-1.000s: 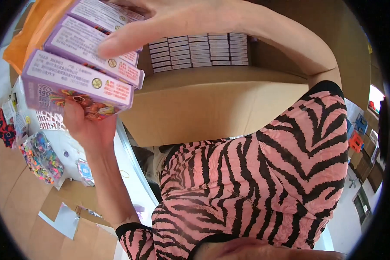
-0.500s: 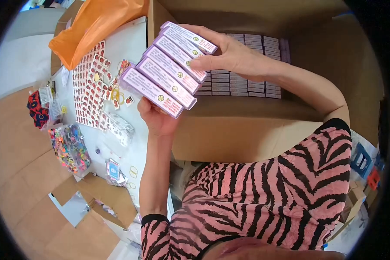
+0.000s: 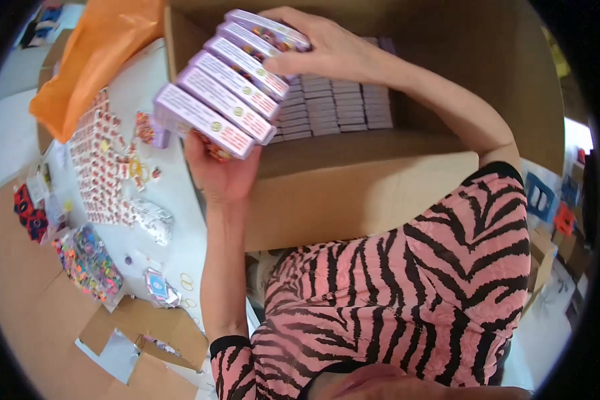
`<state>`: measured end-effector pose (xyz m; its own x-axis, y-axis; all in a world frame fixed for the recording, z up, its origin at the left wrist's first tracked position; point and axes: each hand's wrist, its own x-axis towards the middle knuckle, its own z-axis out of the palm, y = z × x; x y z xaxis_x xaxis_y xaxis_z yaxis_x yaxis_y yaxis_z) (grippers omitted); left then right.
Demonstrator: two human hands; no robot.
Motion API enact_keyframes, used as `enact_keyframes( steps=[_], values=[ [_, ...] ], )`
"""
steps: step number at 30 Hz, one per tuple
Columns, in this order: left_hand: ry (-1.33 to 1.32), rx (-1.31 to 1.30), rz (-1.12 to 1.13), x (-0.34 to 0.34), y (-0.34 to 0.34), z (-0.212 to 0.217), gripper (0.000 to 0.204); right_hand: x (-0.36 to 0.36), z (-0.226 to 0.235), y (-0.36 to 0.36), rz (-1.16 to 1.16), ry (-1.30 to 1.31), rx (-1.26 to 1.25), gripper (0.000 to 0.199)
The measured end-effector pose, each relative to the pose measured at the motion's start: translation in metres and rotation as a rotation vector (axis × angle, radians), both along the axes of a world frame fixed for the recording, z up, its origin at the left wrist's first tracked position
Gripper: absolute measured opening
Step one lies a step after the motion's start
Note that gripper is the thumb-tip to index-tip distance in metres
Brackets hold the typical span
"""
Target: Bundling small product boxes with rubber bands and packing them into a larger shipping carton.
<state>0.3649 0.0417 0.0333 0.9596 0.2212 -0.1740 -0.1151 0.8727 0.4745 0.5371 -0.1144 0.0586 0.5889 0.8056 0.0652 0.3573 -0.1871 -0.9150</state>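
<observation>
Now | purple boxes at 11 o'clock, lower than before | left hand cradles, right hand presses stack | carton | orange bag at 10

Stack of boxes above carton rim; more boxes inside; table left.

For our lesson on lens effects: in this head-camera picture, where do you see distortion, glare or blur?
Head view: fisheye bends the cardboard box edges and leaves a black rim; daylight blows out the far right edge; the row of purple packs between left hand and right hand is fairly sharp; the small items on the white table are soft.
</observation>
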Motion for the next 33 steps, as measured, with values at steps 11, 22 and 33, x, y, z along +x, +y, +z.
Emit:
enact_keyframes(
  steps=[11,22,33],
  values=[
    [0.02,0.039,0.026,0.035,-0.015,0.011,0.054,0.017,0.0,-0.025,-0.083,0.12,0.075,0.068],
    [0.079,0.05,0.106,0.022,-0.004,0.008,0.05,0.096,-0.079,-0.124,0.062,0.633,-0.079,0.065],
    [0.235,-0.013,0.145,-0.069,-0.002,-0.009,0.064,0.077,-0.269,-0.219,-0.253,0.421,-0.626,0.046]
  ],
)
